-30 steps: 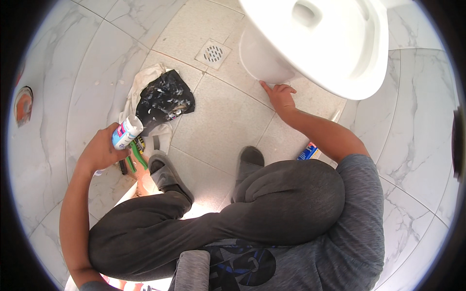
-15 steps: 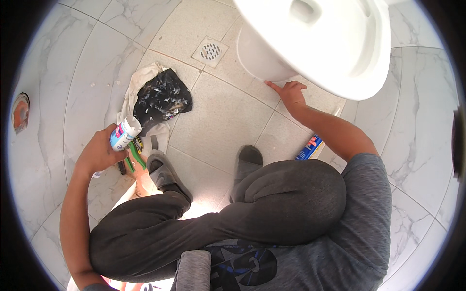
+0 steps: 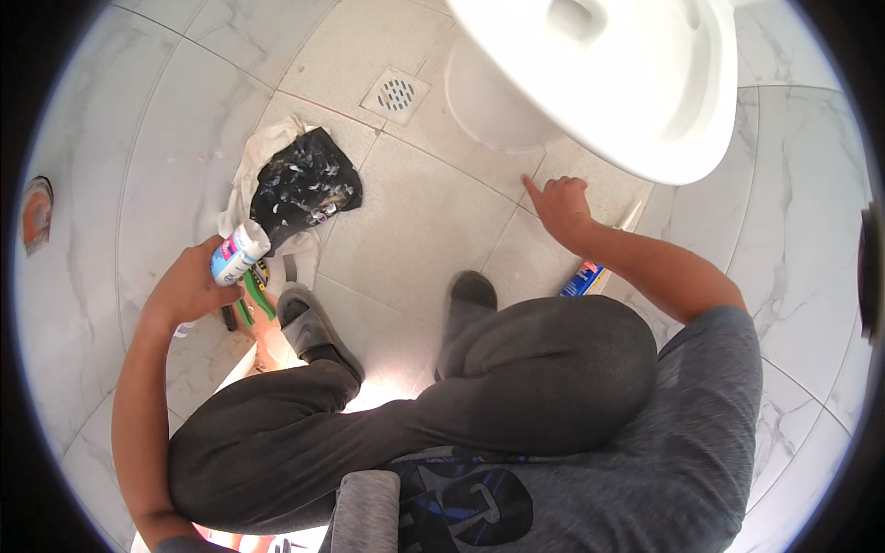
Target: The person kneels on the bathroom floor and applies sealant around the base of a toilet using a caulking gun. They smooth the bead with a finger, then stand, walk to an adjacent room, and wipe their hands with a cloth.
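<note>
The white container (image 3: 240, 252) has pink and blue markings

LABELS AND PRINT: THREE PIECES, NO WORDING LEGIBLE

1. White cylindrical container (image 3: 240, 253), gripped within the left fingers (image 3: 224, 296): wraparound label with a pink block, light-blue areas and small dark and blue print, partly covered by those fingers.
2. Blue tube (image 3: 581, 279), behind the right fingers (image 3: 564, 192), beside the forearm: red patch and pale lettering, blurred.
3. Grey shirt (image 3: 599, 498), well behind both sets of fingers: dark printed motif, blue lines, letter-like shapes.
</note>
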The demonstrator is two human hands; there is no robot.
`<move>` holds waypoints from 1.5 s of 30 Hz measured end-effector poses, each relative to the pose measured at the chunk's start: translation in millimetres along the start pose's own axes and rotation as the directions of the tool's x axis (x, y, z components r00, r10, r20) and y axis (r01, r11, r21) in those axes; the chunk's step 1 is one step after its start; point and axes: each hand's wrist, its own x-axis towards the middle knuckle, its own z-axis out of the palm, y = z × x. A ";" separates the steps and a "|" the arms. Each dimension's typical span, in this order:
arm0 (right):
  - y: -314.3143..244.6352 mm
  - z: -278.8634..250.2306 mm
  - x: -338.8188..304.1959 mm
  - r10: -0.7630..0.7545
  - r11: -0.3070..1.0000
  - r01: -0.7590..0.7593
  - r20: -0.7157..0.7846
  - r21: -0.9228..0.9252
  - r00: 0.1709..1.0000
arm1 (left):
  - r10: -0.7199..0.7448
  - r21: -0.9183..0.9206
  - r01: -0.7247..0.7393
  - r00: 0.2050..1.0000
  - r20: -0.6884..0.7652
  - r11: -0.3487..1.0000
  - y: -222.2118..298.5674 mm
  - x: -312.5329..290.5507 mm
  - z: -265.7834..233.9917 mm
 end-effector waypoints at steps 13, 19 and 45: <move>-15.7 -61.9 25.2 -0.436 -0.718 -0.146 -0.276 0.681 0.856 | 0.176 -0.033 -0.178 0.983 -0.057 0.983 21.1 4.9 -1.9; -4.3 -121.3 7.1 -0.370 -0.693 0.062 -0.428 0.718 0.824 | 0.266 -0.044 -0.267 0.963 -0.037 0.963 22.7 20.3 -0.2; -48.8 -233.7 6.3 -0.364 -0.385 0.523 -0.646 0.760 0.671 | 0.272 0.007 -0.276 0.940 -0.206 0.961 38.6 46.9 -6.6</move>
